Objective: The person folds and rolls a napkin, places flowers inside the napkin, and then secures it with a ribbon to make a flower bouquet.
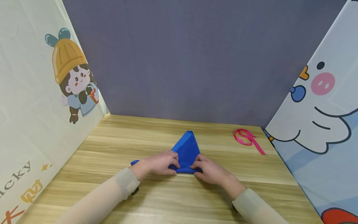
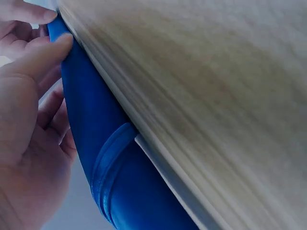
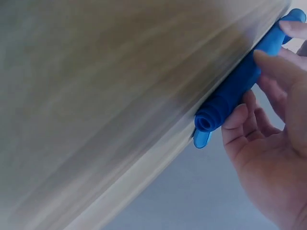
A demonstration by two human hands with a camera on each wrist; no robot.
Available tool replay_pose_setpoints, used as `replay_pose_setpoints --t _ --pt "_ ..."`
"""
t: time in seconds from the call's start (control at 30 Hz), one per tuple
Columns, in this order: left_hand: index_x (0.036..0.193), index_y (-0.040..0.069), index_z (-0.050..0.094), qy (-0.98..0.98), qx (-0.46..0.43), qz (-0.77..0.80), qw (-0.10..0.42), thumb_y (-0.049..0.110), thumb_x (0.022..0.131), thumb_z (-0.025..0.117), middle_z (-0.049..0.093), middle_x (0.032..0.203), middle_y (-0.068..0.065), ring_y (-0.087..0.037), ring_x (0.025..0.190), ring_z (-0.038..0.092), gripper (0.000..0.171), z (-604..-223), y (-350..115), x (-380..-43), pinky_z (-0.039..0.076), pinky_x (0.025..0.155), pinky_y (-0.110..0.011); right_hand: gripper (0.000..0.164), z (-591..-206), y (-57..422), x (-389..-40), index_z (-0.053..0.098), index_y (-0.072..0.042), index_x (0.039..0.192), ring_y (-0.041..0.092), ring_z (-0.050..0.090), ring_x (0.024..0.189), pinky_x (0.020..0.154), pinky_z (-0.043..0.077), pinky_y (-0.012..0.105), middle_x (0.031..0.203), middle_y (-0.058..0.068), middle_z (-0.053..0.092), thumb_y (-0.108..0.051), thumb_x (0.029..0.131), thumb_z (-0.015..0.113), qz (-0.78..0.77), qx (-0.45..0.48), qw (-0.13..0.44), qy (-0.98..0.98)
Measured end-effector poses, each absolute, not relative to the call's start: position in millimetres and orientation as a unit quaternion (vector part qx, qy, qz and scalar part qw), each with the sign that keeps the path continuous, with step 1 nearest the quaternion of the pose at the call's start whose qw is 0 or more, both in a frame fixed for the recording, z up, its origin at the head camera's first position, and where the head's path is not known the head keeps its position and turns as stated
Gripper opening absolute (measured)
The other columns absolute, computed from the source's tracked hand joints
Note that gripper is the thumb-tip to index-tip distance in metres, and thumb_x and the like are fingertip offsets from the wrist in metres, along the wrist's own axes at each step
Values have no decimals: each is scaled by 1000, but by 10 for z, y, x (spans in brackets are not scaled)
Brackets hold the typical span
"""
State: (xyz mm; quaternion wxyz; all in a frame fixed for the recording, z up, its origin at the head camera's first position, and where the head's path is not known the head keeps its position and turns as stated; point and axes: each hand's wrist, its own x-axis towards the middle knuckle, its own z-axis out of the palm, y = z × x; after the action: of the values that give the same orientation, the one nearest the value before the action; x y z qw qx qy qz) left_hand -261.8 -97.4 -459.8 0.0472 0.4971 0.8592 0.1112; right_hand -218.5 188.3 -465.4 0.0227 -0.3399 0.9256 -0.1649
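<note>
A blue cloth (image 1: 188, 152) lies on the table, its near edge rolled into a tube and its flat part narrowing to a point at the far side. My left hand (image 1: 161, 163) pinches the roll left of its middle, thumb in front. Close by on the right, my right hand (image 1: 209, 169) grips the same roll between thumb and fingers. In the right wrist view, the rolled cloth (image 3: 235, 91) shows a spiral at its end. The left wrist view has the cloth (image 2: 86, 96) widening into a looser, layered end beyond the left hand.
A pink ribbon (image 1: 253, 143) lies loosely looped at the back right of the wooden table (image 1: 134, 133). A grey panel (image 1: 179, 62) stands behind the table. Cartoon-printed sheets flank it on the left (image 1: 33, 93) and right (image 1: 316, 124).
</note>
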Motion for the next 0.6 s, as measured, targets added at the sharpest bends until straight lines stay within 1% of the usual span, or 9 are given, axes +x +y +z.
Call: replay_pose_setpoints --t 0.1,0.2,0.37,0.47,0.53,0.6 --pt "121 12 84 852 508 118 57 24 104 78 73 107 3 -7 98 64 21 -4594 -982 -2621 56 93 -26 19 -4655 1894 -2199 81 -9 120 14 68 99 90 61 37 110 0 70 -14 101 80 -166 -359 9 918" --pt "121 11 84 845 512 138 70 20 106 75 76 106 2 -4 97 67 19 -4614 -989 -2628 57 91 -23 16 -4671 1904 -2207 82 -9 118 14 70 98 89 62 36 107 0 73 -12 102 78 -167 -372 -3 913" --pt "120 9 83 847 491 182 94 17 108 72 81 111 0 -6 103 72 19 -4631 -1009 -2638 60 93 -25 13 -4664 1907 -2232 83 -9 114 17 73 97 88 63 36 103 1 75 -8 103 76 -169 -392 -17 904" --pt "118 10 82 851 464 218 118 17 109 70 81 112 0 -6 103 72 16 -4637 -1020 -2643 60 93 -26 13 -4658 1904 -2238 83 -8 114 19 75 98 89 63 37 103 2 77 -7 104 73 -168 -388 -10 906" --pt "117 11 79 849 453 240 125 15 109 69 81 110 0 -5 98 70 13 -4636 -1023 -2648 59 90 -27 14 -4656 1896 -2241 82 -8 114 21 75 100 90 63 39 105 3 78 -6 104 72 -166 -383 -7 909" --pt "118 13 75 848 446 255 130 14 110 68 78 108 1 -4 93 67 11 -4637 -1024 -2653 58 87 -25 14 -4654 1887 -2244 79 -9 117 20 75 97 88 63 40 104 3 78 -5 105 71 -171 -375 -3 911"
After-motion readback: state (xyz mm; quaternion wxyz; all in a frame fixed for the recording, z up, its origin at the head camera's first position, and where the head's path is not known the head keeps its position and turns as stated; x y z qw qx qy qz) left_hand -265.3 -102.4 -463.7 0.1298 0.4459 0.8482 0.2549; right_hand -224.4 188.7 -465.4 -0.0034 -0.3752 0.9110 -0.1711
